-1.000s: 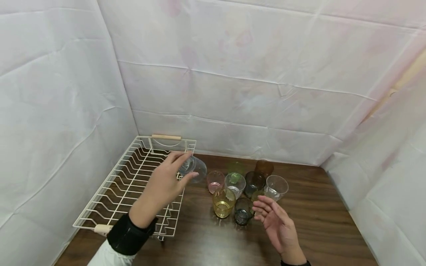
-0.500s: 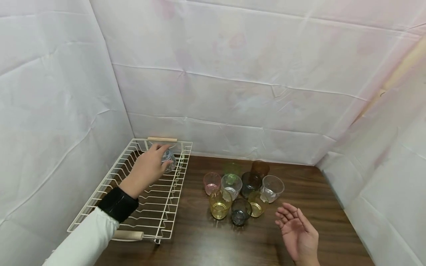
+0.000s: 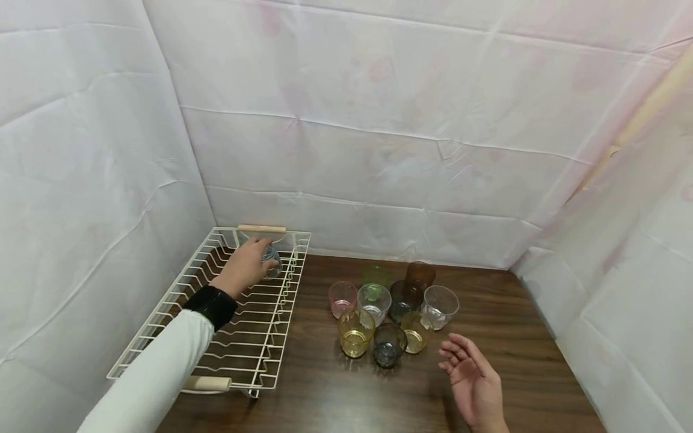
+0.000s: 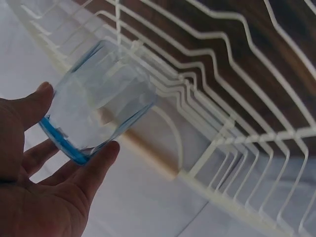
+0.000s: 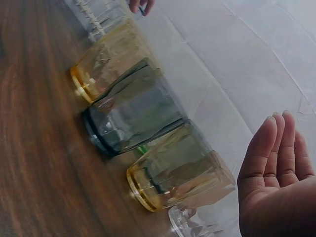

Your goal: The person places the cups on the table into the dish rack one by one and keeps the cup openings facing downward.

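Observation:
My left hand (image 3: pixel 245 266) grips a clear, faintly blue glass (image 4: pixel 101 101) over the far end of the white wire dish rack (image 3: pixel 269 329). In the left wrist view, thumb and fingers pinch it near its thick blue base, and its mouth points toward the wires. Whether the rim touches the rack, I cannot tell. My right hand (image 3: pixel 472 380) holds nothing; its fingers are relaxed and the palm is turned inward. Closest to it is a yellow glass (image 5: pixel 173 170), with a dark grey glass (image 5: pixel 133 111) and another yellow glass (image 5: pixel 116 57) beyond.
Several more glasses stand grouped on the brown wooden table (image 3: pixel 319 385): a pink glass (image 3: pixel 342 300), a green glass (image 3: pixel 375 275), an amber glass (image 3: pixel 420 275) and clear ones. White cloth walls (image 3: pixel 346 156) enclose the back and sides. A wooden handle (image 3: pixel 261 228) tops the rack's far end.
The left hand has carried the clear glass leftward from beside the rack to above it. The right hand has drawn back from the yellow glass, toward the lower right.

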Demonstrator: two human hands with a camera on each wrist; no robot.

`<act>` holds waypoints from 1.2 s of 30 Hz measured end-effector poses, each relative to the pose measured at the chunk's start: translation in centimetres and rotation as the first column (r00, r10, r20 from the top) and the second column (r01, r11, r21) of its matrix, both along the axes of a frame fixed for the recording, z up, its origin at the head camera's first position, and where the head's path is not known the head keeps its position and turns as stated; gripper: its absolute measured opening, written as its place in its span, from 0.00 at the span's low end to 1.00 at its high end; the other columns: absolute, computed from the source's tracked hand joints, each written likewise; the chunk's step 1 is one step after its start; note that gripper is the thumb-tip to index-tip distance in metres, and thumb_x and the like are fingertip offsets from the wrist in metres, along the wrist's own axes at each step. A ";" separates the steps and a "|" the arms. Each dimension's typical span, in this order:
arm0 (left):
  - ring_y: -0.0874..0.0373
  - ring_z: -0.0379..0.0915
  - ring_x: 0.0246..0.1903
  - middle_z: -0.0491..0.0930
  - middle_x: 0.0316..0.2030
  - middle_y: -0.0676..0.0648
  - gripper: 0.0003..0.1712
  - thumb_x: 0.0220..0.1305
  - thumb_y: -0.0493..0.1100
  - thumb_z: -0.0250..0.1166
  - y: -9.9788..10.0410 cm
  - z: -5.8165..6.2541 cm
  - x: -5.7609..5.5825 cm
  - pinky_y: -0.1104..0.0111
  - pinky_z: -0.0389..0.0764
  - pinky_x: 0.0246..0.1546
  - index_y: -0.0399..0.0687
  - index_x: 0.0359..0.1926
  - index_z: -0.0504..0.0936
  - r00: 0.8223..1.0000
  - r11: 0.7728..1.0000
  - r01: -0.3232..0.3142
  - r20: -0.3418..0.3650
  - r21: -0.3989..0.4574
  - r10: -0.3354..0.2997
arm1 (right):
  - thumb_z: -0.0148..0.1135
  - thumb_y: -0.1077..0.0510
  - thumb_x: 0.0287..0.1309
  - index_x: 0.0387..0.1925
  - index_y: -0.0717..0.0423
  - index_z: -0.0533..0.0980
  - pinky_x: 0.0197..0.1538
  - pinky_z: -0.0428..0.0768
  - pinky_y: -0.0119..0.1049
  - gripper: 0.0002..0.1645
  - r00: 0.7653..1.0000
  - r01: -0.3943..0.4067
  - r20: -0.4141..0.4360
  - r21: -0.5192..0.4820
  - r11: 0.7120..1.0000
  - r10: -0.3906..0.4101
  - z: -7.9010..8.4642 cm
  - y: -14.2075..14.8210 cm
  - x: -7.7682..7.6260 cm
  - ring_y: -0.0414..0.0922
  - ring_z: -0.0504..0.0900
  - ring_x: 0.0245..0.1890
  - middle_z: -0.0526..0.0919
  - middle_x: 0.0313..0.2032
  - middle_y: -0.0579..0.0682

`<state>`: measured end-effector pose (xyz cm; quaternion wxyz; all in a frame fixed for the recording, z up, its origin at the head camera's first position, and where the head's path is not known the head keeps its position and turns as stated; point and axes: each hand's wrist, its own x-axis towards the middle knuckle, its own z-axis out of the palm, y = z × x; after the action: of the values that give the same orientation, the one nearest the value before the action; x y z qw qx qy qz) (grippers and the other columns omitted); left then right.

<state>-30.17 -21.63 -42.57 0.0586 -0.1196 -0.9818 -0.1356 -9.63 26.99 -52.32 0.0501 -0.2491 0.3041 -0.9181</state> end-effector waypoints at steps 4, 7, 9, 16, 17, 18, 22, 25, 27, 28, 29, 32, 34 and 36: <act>0.31 0.77 0.65 0.74 0.68 0.26 0.39 0.73 0.48 0.71 0.8 -1.3 -1.6 0.39 0.80 0.65 0.35 0.77 0.69 1.000 1.000 0.001 -0.009 0.025 -0.001 | 0.13 0.57 0.85 0.71 0.65 0.72 0.63 0.85 0.40 0.39 1.000 0.020 -0.014 0.006 1.000 -0.019 -0.2 -0.1 0.0 0.49 0.85 0.61 0.86 0.61 0.56; 0.31 0.78 0.63 0.74 0.67 0.25 0.38 0.73 0.46 0.71 1.3 -1.9 -2.2 0.40 0.81 0.64 0.34 0.76 0.70 1.000 1.000 -0.006 -0.020 0.028 0.006 | 0.13 0.58 0.85 0.71 0.66 0.71 0.63 0.85 0.40 0.39 0.999 0.028 -0.024 0.004 1.000 -0.028 -0.2 -0.2 0.1 0.49 0.85 0.61 0.86 0.62 0.57; 0.31 0.78 0.63 0.74 0.68 0.26 0.37 0.73 0.45 0.71 1.5 -2.4 -2.5 0.41 0.81 0.64 0.34 0.76 0.70 1.000 0.999 -0.017 -0.024 0.034 0.018 | 0.13 0.59 0.85 0.71 0.66 0.72 0.63 0.85 0.40 0.39 0.999 0.040 -0.027 0.007 0.999 -0.039 -0.2 -0.2 0.0 0.49 0.85 0.61 0.86 0.62 0.57; 0.32 0.80 0.61 0.73 0.70 0.27 0.36 0.75 0.45 0.68 1.7 -3.8 -3.1 0.42 0.82 0.61 0.40 0.78 0.69 0.997 0.995 -0.058 -0.038 0.086 0.062 | 0.16 0.60 0.85 0.67 0.65 0.75 0.60 0.86 0.39 0.37 0.996 0.082 -0.019 0.028 0.996 -0.082 0.2 -0.7 0.1 0.49 0.87 0.59 0.88 0.59 0.57; 0.32 0.80 0.61 0.72 0.70 0.27 0.36 0.76 0.45 0.68 1.6 -4.0 -3.3 0.42 0.82 0.61 0.40 0.78 0.69 0.997 0.993 -0.069 -0.041 0.092 0.073 | 0.16 0.60 0.85 0.67 0.65 0.75 0.59 0.87 0.38 0.37 0.996 0.089 -0.017 0.036 0.995 -0.088 0.3 -0.8 0.2 0.48 0.87 0.58 0.88 0.59 0.56; 0.32 0.79 0.62 0.72 0.70 0.27 0.35 0.76 0.45 0.67 1.6 -4.2 -3.4 0.42 0.82 0.62 0.40 0.78 0.69 0.996 0.992 -0.079 -0.042 0.102 0.084 | 0.17 0.60 0.86 0.67 0.65 0.75 0.59 0.87 0.38 0.37 0.996 0.093 -0.016 0.043 0.995 -0.093 0.4 -0.9 0.2 0.48 0.87 0.58 0.88 0.58 0.56; 0.31 0.76 0.65 0.67 0.73 0.26 0.36 0.78 0.45 0.65 1.7 -4.7 -4.0 0.41 0.80 0.64 0.38 0.79 0.67 0.992 0.981 -0.113 -0.031 0.158 0.119 | 0.18 0.60 0.86 0.66 0.65 0.75 0.58 0.87 0.37 0.36 0.994 0.113 -0.016 0.062 0.992 -0.112 0.7 -0.9 0.4 0.48 0.87 0.57 0.88 0.58 0.56; 0.29 0.72 0.69 0.63 0.75 0.25 0.38 0.78 0.45 0.65 1.8 -5.0 -4.3 0.39 0.78 0.66 0.39 0.81 0.62 0.990 0.964 -0.142 0.006 0.225 0.144 | 0.19 0.60 0.86 0.65 0.65 0.76 0.57 0.87 0.37 0.35 0.991 0.131 -0.017 0.073 0.989 -0.130 0.7 -0.9 0.5 0.48 0.87 0.57 0.88 0.58 0.55; 0.27 0.69 0.71 0.61 0.76 0.25 0.40 0.78 0.45 0.65 1.8 -5.2 -4.5 0.37 0.76 0.67 0.40 0.83 0.60 0.986 0.951 -0.164 0.033 0.264 0.161 | 0.19 0.61 0.86 0.65 0.64 0.76 0.57 0.87 0.36 0.35 0.990 0.140 -0.015 0.084 0.987 -0.139 0.6 -0.9 0.4 0.47 0.88 0.57 0.88 0.57 0.55; 0.27 0.67 0.71 0.60 0.76 0.24 0.41 0.78 0.44 0.65 1.7 -5.2 -4.6 0.37 0.76 0.68 0.40 0.83 0.58 0.985 0.945 -0.174 0.046 0.276 0.168 | 0.19 0.61 0.86 0.64 0.64 0.76 0.57 0.87 0.36 0.35 0.990 0.143 -0.016 0.089 0.986 -0.143 0.5 -0.9 0.4 0.47 0.88 0.57 0.88 0.57 0.55; 0.26 0.66 0.72 0.60 0.76 0.24 0.42 0.77 0.44 0.65 1.7 -5.3 -4.7 0.36 0.75 0.69 0.40 0.83 0.58 0.983 0.942 -0.183 0.055 0.283 0.174 | 0.19 0.61 0.86 0.64 0.64 0.76 0.57 0.88 0.36 0.35 0.989 0.147 -0.016 0.095 0.985 -0.146 0.4 -1.0 0.4 0.47 0.88 0.57 0.88 0.57 0.55; 0.25 0.66 0.72 0.61 0.75 0.24 0.43 0.76 0.44 0.66 1.7 -5.3 -4.8 0.35 0.74 0.70 0.39 0.83 0.57 0.982 0.938 -0.188 0.066 0.291 0.176 | 0.20 0.61 0.87 0.64 0.64 0.76 0.56 0.88 0.36 0.34 0.988 0.155 -0.012 0.109 0.982 -0.155 0.3 -1.0 0.2 0.46 0.88 0.56 0.88 0.57 0.55; 0.24 0.66 0.71 0.61 0.75 0.23 0.43 0.76 0.43 0.67 1.8 -5.3 -4.9 0.36 0.74 0.70 0.38 0.82 0.58 0.983 0.939 -0.183 0.068 0.290 0.171 | 0.21 0.61 0.87 0.64 0.63 0.77 0.56 0.88 0.36 0.33 0.987 0.158 -0.008 0.116 0.981 -0.158 0.3 -1.0 0.1 0.46 0.88 0.56 0.88 0.57 0.54; 0.24 0.67 0.71 0.62 0.75 0.23 0.42 0.76 0.43 0.67 1.9 -5.3 -5.0 0.36 0.74 0.70 0.38 0.82 0.58 0.984 0.942 -0.180 0.064 0.284 0.169 | 0.22 0.61 0.87 0.63 0.63 0.77 0.55 0.88 0.36 0.33 0.987 0.159 -0.001 0.125 0.979 -0.160 0.4 -1.1 0.0 0.46 0.88 0.55 0.89 0.56 0.54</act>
<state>-35.18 -19.70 -47.82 0.0683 -0.0197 -0.9592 -0.2737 -9.62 25.85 -51.95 -0.0068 -0.2159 0.3798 -0.8995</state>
